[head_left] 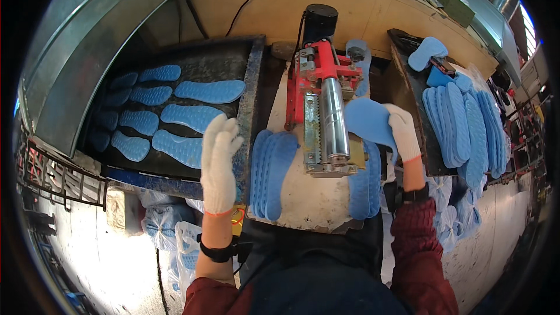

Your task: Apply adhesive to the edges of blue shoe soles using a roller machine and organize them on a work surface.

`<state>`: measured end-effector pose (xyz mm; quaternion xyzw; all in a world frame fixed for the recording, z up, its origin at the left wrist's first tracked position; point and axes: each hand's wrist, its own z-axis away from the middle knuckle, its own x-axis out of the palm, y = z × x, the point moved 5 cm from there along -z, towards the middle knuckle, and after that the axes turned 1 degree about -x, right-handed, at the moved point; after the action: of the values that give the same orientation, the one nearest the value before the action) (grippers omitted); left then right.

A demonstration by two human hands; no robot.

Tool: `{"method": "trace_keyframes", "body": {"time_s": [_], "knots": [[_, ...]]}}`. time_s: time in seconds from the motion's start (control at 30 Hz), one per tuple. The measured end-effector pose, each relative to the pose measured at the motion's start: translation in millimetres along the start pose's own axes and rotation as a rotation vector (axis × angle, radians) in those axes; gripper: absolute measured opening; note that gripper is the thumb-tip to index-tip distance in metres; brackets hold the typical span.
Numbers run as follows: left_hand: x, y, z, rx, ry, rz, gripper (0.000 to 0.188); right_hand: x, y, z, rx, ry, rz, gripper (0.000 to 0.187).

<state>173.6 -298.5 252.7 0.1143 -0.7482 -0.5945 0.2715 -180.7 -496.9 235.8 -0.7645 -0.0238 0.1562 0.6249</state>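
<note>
My right hand (403,133), in a white knit glove, grips a blue shoe insole (368,118) by its right end. The insole's other end lies against the steel roller (334,122) of a small red-framed roller machine (308,69). My left hand (219,166), gloved too, is raised at the right edge of a dark conveyor bed (219,52), fingers stretched and holding nothing that I can see. Just beyond its fingertips lies a textured blue insole (192,117), one of several in rows on the bed.
Stacked insoles (273,175) stand left of the machine, with another stack (364,184) to its right. A side table (417,111) at the right carries more insole piles (461,122). Sheet-metal hood (93,46) rises over the conveyor's left. Bagged insoles (163,224) sit on the floor.
</note>
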Motion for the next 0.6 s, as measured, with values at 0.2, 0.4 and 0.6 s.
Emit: {"method": "trace_keyframes", "body": {"time_s": [0.2, 0.4, 0.6], "knots": [[74.7, 4.3, -8.8, 0.087, -0.309, 0.079, 0.055, 36.3, -45.3, -32.7, -0.360, 0.010, 0.574, 0.018], [119.4, -22.0, -37.5, 0.327, -0.372, -0.159, 0.047, 80.1, -60.8, -23.4, -0.639, 0.295, 0.659, 0.016], [111.3, -63.9, -51.5, 0.403, -0.457, -0.251, 0.051, 35.2, -41.9, -2.2, -0.534, 0.585, 0.556, 0.025]]}}
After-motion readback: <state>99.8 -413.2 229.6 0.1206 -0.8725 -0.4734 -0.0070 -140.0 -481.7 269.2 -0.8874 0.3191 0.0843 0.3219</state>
